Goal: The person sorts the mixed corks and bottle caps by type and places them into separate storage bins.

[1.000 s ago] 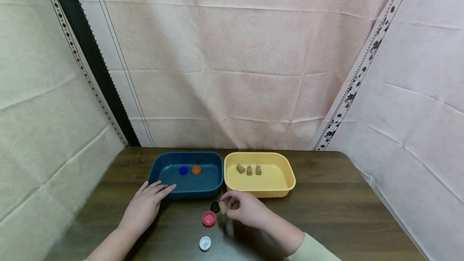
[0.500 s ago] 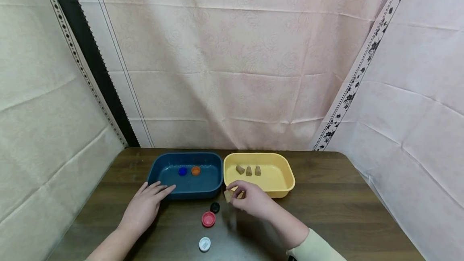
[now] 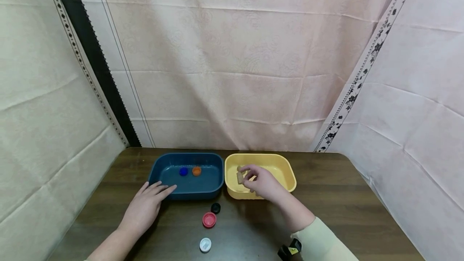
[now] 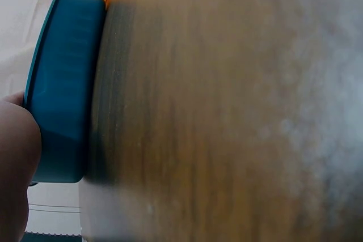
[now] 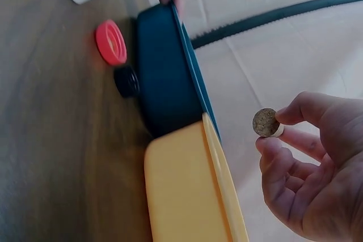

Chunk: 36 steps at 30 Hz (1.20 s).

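My right hand [image 3: 266,182] is over the yellow tray [image 3: 286,168] and pinches a cork [image 5: 265,123] between thumb and fingertips. In the right wrist view the cork's round end shows, held above the tray's rim. Another cork [image 3: 239,168] peeks out beside the fingers; the others lying in the tray are hidden behind the hand. My left hand [image 3: 143,208] rests with spread fingers on the near left rim of the blue tray [image 3: 197,195]. Inside that tray lie a blue cap [image 3: 183,171] and an orange cap [image 3: 196,171].
On the wooden table [image 3: 337,212] in front of the trays, a black cap [image 3: 215,208], a red cap [image 3: 209,220] and a white cap [image 3: 205,245] lie in a loose line. The trays stand side by side. Pale cloth [image 3: 235,71] hangs behind the table.
My right hand has lifted the cork from beside the black cap, up and to the right, over the yellow tray. The left hand has stayed on the blue tray's rim.
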Each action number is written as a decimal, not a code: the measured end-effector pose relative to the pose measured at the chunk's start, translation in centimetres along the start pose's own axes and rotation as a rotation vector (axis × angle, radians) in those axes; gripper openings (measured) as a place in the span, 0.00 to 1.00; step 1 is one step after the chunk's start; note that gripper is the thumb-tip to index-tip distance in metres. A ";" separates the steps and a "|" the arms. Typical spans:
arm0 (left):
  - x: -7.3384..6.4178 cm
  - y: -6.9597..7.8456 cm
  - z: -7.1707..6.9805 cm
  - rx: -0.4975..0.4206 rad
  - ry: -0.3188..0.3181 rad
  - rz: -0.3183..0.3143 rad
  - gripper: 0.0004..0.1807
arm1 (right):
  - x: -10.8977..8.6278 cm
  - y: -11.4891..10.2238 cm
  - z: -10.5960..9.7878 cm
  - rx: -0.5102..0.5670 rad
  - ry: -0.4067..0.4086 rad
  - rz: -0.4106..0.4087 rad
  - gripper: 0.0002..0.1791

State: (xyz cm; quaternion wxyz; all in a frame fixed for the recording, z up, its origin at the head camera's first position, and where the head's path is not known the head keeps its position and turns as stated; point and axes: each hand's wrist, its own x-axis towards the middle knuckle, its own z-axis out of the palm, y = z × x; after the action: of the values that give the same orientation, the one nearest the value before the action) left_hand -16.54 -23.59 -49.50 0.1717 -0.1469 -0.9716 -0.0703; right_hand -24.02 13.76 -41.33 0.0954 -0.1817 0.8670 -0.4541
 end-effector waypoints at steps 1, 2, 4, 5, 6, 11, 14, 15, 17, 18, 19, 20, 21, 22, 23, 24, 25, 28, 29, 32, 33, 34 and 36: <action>0.0 0.0 0.0 0.000 0.002 0.002 0.33 | 0.2 0.2 -0.2 -0.004 0.008 0.007 0.16; 0.0 0.0 0.0 0.001 0.004 0.004 0.32 | 0.5 0.5 -0.4 -0.006 0.019 0.012 0.16; 0.0 0.0 0.0 0.001 0.007 0.005 0.32 | 1.0 1.0 -0.7 -0.013 0.036 0.017 0.16; 0.0 0.0 0.0 0.003 0.008 0.006 0.32 | 1.2 1.3 -0.8 -0.010 0.042 0.020 0.16; -0.1 0.0 0.0 0.004 0.007 0.005 0.32 | 1.4 1.6 -0.9 -0.009 0.049 0.022 0.16; 0.0 0.1 -0.1 0.002 0.008 0.001 0.31 | 2.3 2.7 -1.5 -0.009 0.071 0.061 0.16; 0.0 0.2 -0.2 -0.002 0.008 0.003 0.31 | 2.9 3.3 -1.7 -0.026 0.079 0.078 0.15; 0.0 0.2 -0.2 -0.002 0.007 0.004 0.31 | 3.1 3.5 -1.8 -0.028 0.080 0.083 0.15; 0.0 0.2 -0.3 -0.001 0.002 0.002 0.31 | 3.4 3.7 -1.9 -0.033 0.076 0.089 0.15; 0.0 0.2 -0.3 0.001 -0.001 0.000 0.31 | 3.5 3.8 -1.9 -0.031 0.073 0.093 0.15; 0.0 0.2 -0.3 0.001 -0.003 -0.001 0.31 | 3.6 3.9 -1.9 -0.034 0.068 0.096 0.15; 0.0 0.2 -0.4 0.002 -0.006 -0.003 0.31 | 3.7 4.0 -1.9 -0.038 0.063 0.101 0.15; 0.1 0.2 -0.4 0.003 -0.008 -0.004 0.31 | 3.8 4.0 -1.9 -0.045 0.058 0.107 0.15; 0.1 0.2 -0.4 0.003 -0.011 -0.006 0.31 | 3.9 4.2 -1.9 -0.051 0.051 0.109 0.15; 0.1 0.2 -0.4 0.005 -0.011 -0.008 0.31 | 4.0 4.3 -1.9 -0.055 0.041 0.111 0.14; 0.1 0.2 -0.4 0.005 -0.012 -0.009 0.32 | 4.1 4.5 -1.8 -0.056 0.031 0.111 0.14; 0.0 0.2 -0.4 0.006 -0.013 -0.010 0.31 | 4.2 4.7 -1.8 -0.060 0.021 0.111 0.14; 0.0 0.2 -0.3 0.006 -0.013 -0.011 0.31 | 4.5 5.2 -1.6 -0.056 -0.007 0.119 0.14; 0.0 0.1 -0.2 0.006 -0.012 -0.010 0.31 | 4.5 5.4 -1.5 -0.058 -0.014 0.123 0.14; -0.1 0.0 -0.1 0.005 -0.004 -0.004 0.31 | 4.7 5.8 -1.4 -0.074 -0.029 0.136 0.14; -0.1 0.0 0.0 0.005 -0.001 -0.002 0.31 | 4.8 5.9 -1.3 -0.084 -0.036 0.140 0.14; -0.1 0.0 0.0 0.006 0.001 -0.002 0.31 | 4.8 6.0 -1.3 -0.098 -0.042 0.137 0.14; 0.0 -0.1 0.0 0.005 0.003 -0.003 0.31 | 4.9 6.0 -1.3 -0.128 -0.057 0.131 0.14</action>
State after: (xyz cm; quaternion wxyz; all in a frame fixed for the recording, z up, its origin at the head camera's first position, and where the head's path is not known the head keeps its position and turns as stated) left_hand -16.54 -23.68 -49.56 0.1734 -0.1450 -0.9717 -0.0683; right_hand -30.33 15.88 -45.59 0.1377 -0.1433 0.9012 -0.3852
